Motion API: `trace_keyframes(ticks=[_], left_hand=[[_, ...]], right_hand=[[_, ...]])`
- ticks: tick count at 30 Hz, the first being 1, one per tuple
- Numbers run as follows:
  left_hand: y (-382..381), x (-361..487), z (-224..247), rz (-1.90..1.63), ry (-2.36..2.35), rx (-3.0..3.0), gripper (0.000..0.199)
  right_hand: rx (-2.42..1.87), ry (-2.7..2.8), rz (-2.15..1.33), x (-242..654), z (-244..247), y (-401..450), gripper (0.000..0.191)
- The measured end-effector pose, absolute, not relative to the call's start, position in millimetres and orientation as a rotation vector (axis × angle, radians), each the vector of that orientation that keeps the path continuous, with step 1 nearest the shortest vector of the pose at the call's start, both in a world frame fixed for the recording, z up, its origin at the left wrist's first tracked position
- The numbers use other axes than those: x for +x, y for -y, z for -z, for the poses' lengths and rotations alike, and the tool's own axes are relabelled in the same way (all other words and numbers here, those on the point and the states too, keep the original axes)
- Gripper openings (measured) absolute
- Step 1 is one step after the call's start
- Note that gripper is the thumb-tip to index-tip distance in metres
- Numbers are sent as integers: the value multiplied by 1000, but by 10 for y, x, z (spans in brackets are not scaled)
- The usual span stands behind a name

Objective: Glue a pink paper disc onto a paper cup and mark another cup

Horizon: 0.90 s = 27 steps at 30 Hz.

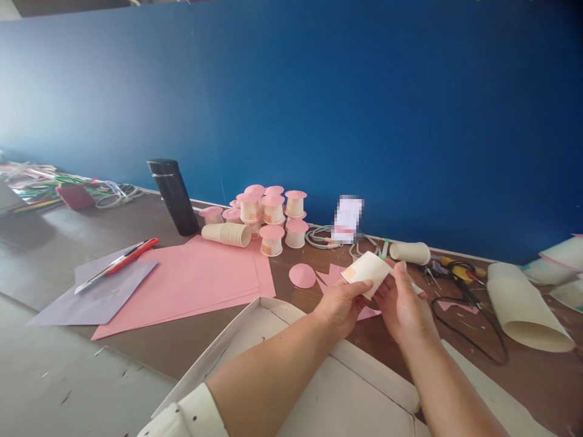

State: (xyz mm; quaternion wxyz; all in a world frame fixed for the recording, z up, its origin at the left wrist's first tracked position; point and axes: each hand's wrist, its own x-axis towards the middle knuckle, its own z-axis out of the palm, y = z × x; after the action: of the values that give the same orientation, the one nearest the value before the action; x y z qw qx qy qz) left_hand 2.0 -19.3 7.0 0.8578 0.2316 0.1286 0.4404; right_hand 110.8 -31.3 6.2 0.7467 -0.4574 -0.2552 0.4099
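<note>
One white paper cup with an orange print (368, 272) is held above the dark brown tabletop (173, 349), grasped between thumb and fingers of the left hand (339, 308). Its long axis is tilted, set crosswise between the hands; the printed side edge is turned leftward. The fingers of the right hand (407, 312) are curled beside it, the thumb raised; whether anything is gripped there cannot be told. At least ten paper cups topped with pink paper cones (272, 240) are clustered, some stacked; one loose pink paper cone (302, 275) is laid nearer. One nested column of cream paper cups (226, 234) is laid sideways. Small dark scraps are contained in one shallow white cardboard tray (378, 372).
</note>
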Motion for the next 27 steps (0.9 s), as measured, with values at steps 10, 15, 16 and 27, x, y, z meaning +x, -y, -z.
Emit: trace_keyframes(ticks=[10, 15, 16, 27], left_hand=[[318, 94, 12, -848, -252, 329, 37], [299, 97, 5, -840, -291, 270, 39], [300, 100, -1, -841, -300, 265, 40], [279, 88, -15, -859, -312, 282, 37]], right_hand=[[-1068, 419, -870, 1126, -37, 271, 56], [-1156, 401, -832, 1079, -50, 268, 57], [-1162, 403, -832, 1077, -46, 267, 57], [-1245, 484, -806, 1051, -67, 305, 61]])
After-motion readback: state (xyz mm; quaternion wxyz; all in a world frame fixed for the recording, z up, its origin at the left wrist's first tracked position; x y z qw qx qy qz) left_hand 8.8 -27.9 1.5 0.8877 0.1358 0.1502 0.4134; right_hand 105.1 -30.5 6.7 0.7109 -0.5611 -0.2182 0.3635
